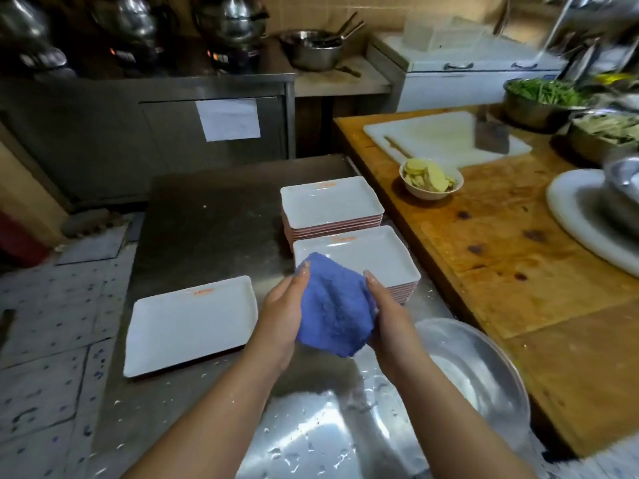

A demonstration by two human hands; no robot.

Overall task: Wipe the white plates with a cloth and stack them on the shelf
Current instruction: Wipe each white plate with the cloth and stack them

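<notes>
A blue cloth is held between both my hands above the steel table. My left hand grips its left side and my right hand grips its right side. Just beyond the cloth stands a stack of white rectangular plates, and a second stack stands behind it. A single white plate lies flat on the table to the left of my hands.
A wet steel basin sits near my right forearm. The steel table borders a wooden counter holding a bowl of sliced food, a white cutting board with a cleaver, and metal bowls of greens.
</notes>
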